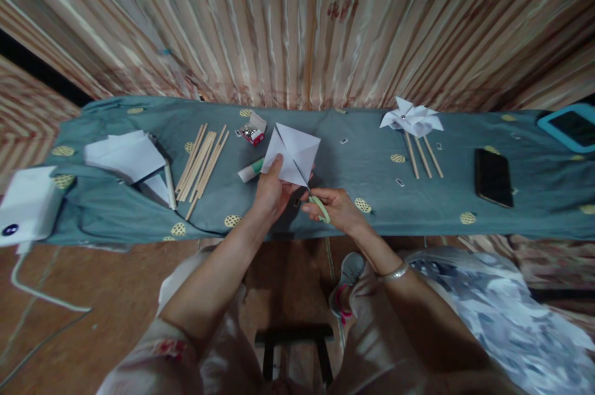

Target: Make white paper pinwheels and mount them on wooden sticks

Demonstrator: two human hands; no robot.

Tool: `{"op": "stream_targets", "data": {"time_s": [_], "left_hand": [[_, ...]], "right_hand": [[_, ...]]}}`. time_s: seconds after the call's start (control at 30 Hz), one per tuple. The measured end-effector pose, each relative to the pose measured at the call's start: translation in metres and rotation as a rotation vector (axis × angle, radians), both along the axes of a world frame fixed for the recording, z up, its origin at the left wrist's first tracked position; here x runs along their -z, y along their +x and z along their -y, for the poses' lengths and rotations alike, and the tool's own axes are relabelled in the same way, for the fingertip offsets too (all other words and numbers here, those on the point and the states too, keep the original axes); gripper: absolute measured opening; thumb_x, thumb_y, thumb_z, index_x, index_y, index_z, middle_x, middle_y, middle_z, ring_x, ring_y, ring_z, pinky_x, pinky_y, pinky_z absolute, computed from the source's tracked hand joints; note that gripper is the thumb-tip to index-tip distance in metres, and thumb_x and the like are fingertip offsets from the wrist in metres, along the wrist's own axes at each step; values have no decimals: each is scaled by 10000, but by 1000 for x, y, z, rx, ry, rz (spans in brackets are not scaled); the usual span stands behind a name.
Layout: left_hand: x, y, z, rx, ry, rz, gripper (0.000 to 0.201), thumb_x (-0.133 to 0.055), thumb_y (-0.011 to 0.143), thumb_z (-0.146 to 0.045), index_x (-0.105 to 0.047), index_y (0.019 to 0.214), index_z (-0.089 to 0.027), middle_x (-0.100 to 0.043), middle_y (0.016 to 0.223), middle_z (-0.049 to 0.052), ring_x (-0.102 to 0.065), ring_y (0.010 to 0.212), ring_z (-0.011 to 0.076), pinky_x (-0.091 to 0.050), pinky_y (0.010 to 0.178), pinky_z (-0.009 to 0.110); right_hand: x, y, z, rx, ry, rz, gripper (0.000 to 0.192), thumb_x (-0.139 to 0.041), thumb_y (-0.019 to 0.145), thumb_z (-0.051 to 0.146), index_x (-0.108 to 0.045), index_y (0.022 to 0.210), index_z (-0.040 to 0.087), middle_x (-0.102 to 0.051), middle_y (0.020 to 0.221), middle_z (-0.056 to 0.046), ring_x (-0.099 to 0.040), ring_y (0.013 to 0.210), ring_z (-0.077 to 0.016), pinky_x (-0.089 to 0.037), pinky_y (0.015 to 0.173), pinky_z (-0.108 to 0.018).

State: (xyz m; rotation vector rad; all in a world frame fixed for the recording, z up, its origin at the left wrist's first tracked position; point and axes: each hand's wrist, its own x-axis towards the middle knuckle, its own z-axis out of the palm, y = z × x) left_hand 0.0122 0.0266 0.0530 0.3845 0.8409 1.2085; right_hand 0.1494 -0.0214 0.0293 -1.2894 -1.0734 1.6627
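Your left hand (273,191) pinches the white paper (302,146), thumb on top and other fingers underneath, likely so it can't slip. The fingers of your right hand (333,204) are wrapped round the green handles of the scissors (320,209), with the blades at the paper's near corner. The far corner has a slit. The paper is over the middle of the counter (353,162).

Just beside it are a glue tube (250,172) and a small red box (253,130), maybe put there for easy reach. Wooden sticks (203,162) and more paper sheets (124,156) lie to the left. Pinwheels (411,117) sit well apart on the right, perhaps so they don't get squashed.

A green cloth with yellow pineapples covers your counter. Behind it hangs a striped curtain (297,29), and below is a brown floor (288,277).
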Motion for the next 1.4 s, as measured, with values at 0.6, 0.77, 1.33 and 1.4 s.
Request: {"op": "stream_targets", "data": {"time_s": [0.6, 0.77, 1.33, 1.4], "left_hand": [[-9, -13, -14, -164, -4, 37, 161, -513, 964, -175, -631, 1073, -166, -750, 822, -3, -706, 713, 116, -581, 822, 256], [-8, -14, -10, -120, 25, -16, 166, -563, 919, -156, -631, 1069, -144, -758, 887, 34, -732, 863, 169, -573, 888, 317], [14, 2, 22, 247, 64, -187, 292, -775, 722, -229, -702, 975, -104, -758, 931, 102, -709, 950, 270, -547, 907, 412], [15, 1, 21, 253, 95, -211, 322, -819, 679, -270, -718, 934, -101, -759, 880, 90, -711, 867, 247, -548, 855, 374]], "right_hand": [[-9, 22, 6, -127, -35, 43, 511, -873, 535, 576, -677, 784, 174, -637, 581, 36, -564, 519, -73, -439, 504, -195], [-15, 36, -1, 100, 61, 63, 570, -859, 500, 643, -671, 782, 185, -651, 588, 31, -560, 515, -74, -441, 501, -201], [-33, 50, -20, 272, 223, 105, 496, -915, 460, 402, -647, 808, 173, -541, 560, 87, -444, 506, -66, -322, 475, -216], [-35, 49, -20, 255, 210, 90, 488, -912, 442, 373, -634, 791, 174, -570, 581, 83, -473, 522, -71, -337, 492, -217]]}}
